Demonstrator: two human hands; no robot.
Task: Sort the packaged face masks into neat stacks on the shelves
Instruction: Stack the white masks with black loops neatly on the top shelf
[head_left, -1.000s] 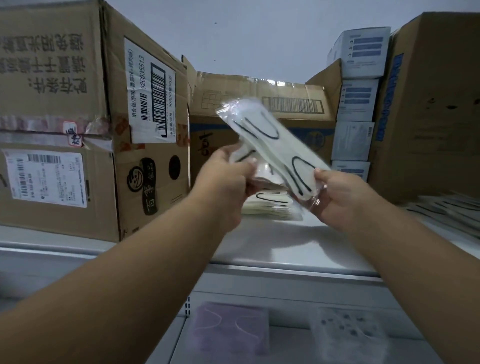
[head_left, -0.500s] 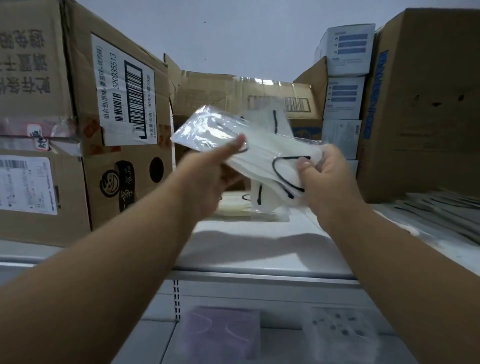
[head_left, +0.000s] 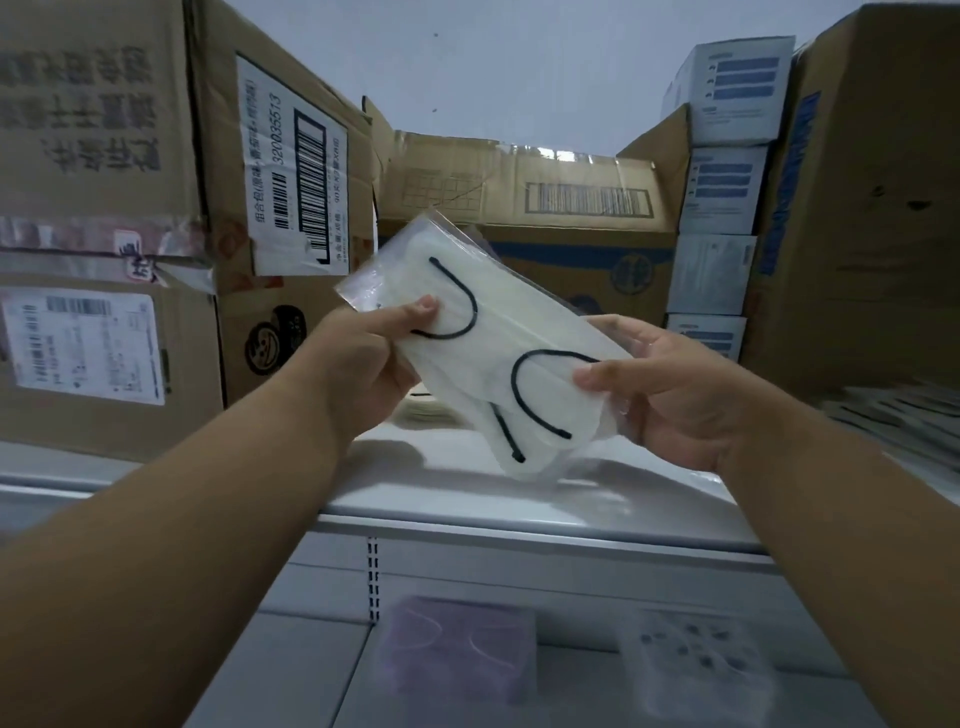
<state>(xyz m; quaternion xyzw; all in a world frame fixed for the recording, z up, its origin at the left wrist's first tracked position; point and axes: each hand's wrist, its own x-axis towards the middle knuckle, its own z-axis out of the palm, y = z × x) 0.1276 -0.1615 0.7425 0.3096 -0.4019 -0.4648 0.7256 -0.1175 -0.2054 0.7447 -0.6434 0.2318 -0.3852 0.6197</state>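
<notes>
A clear plastic packet of white face masks with black ear loops (head_left: 498, 358) is held up in the air over the pale shelf top (head_left: 597, 499), its long axis running on a slant from upper left down to lower right. The left hand (head_left: 358, 364) pinches its upper left end, thumb on the front face; the right hand (head_left: 670, 389) grips the lower right end, thumb in front and fingers (head_left: 623, 327) behind. Directly beyond and below the packet, partly hidden, lies one low cream stack of packets (head_left: 421, 413) on the shelf, nearer the left hand; laying the packet there would mean levelling that slanted axis. One more spread of packets (head_left: 904, 410) lies at the far right. On the lower shelf sit one purple packet (head_left: 457, 649) and one spotted packet (head_left: 696, 665). Brown cardboard cartons (head_left: 519, 208) line the back.
</notes>
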